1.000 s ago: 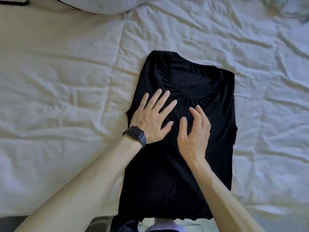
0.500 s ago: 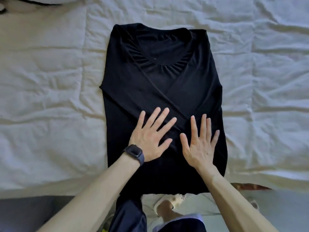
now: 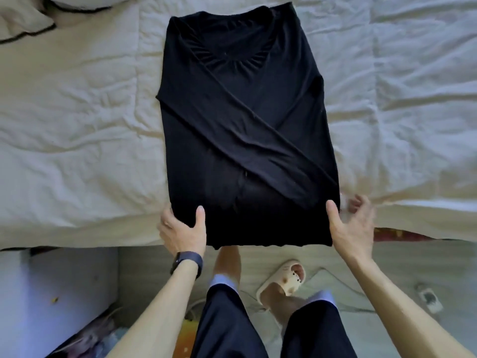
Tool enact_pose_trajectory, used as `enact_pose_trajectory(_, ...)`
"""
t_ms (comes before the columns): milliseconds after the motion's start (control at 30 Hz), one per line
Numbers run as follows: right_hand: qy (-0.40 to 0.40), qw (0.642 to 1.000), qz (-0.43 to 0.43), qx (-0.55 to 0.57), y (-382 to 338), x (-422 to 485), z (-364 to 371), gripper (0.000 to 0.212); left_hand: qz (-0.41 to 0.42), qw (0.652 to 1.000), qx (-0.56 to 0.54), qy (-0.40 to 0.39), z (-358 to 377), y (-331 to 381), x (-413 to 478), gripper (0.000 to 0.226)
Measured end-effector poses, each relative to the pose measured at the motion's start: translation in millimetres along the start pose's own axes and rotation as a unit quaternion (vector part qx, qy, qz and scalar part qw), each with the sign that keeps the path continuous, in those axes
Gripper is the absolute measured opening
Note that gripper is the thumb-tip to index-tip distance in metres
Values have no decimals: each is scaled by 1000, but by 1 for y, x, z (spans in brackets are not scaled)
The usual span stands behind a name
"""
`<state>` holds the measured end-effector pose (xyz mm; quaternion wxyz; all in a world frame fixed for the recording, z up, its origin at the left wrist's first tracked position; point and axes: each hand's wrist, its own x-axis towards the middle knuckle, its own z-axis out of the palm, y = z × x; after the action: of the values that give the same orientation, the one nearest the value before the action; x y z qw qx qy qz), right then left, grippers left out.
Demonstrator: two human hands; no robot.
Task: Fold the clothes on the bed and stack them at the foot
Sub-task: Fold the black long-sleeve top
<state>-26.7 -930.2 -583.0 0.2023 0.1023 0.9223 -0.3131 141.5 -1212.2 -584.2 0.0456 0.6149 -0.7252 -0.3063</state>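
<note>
A black long-sleeved shirt (image 3: 245, 112) lies flat on the white bed cover (image 3: 77, 125), collar away from me and both sleeves crossed over its front. Its hem reaches the bed's near edge. My left hand (image 3: 183, 233) grips the shirt's lower left corner, thumb on top and fingers at the edge. My right hand (image 3: 351, 228) is at the lower right corner. Its thumb lies against the shirt's edge, while the fingers are spread, blurred and off the cloth.
A beige cloth with dark trim (image 3: 23, 21) and a pillow (image 3: 85, 1) lie at the far left of the bed. Below the bed edge are my legs, a cream slipper (image 3: 284, 280), a white box (image 3: 51, 293) and floor clutter.
Both hands slid down from pressing flat on the shirt's middle to its lower corners. The left now grips the cloth. The view shifted toward the bed's near edge.
</note>
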Motion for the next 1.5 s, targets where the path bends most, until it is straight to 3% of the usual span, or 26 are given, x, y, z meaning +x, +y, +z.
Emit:
enact_pose_trajectory(100,-116,980,126,97,20,2,-10,69,-169,963,-154,-144,-14,-30,4,62)
enact_pose_trajectory(200,-211,964,138,82,30,9,-5,41,-182,955,-92,-217,-17,-50,23,41)
enact_pose_trajectory(300,-229,960,127,95,34,3,2,14,-164,942,-50,-289,-22,-58,24,33)
enact_pose_trajectory(400,-263,945,139,136,34,-7,3,14,-127,941,-29,-312,-28,-59,15,25)
enact_pose_trajectory(500,-262,950,135,101,34,-21,-2,10,-154,935,6,-320,-38,-69,-1,17)
enact_pose_trajectory(600,-205,953,164,151,32,-37,-17,8,-228,931,-117,-261,-59,-77,-20,12)
enact_pose_trajectory(700,-175,945,178,209,21,-58,-42,6,-262,912,-227,-221,-87,-73,-37,28)
enact_pose_trajectory(867,-144,927,182,295,-13,-70,-79,10,-235,902,-301,-202,-123,-29,-34,11)
enact_pose_trajectory(967,-127,911,159,359,-55,-50,-90,23,-193,906,-330,-181,-129,14,-5,23)
enact_pose_trajectory(1067,-123,898,140,398,-103,-6,-84,17,-125,923,-317,-178,-124,61,41,20)
enact_pose_trajectory(1167,-160,892,125,403,-142,53,-63,17,-59,935,-264,-231,-104,102,98,24)
enact_pose_trajectory(1233,-182,914,91,351,-162,90,-42,36,-19,944,-194,-266,-80,118,136,30)
enact_pose_trajectory(1333,-125,986,-15,111,-177,137,-9,41,49,976,-41,-208,-48,135,187,15)
enact_pose_trajectory(1433,-82,994,-41,57,-193,175,9,22,102,985,-25,-135,-26,156,229,4)
enact_pose_trajectory(1500,-42,997,-50,34,-209,201,16,24,121,987,-15,-104,-16,173,255,6)
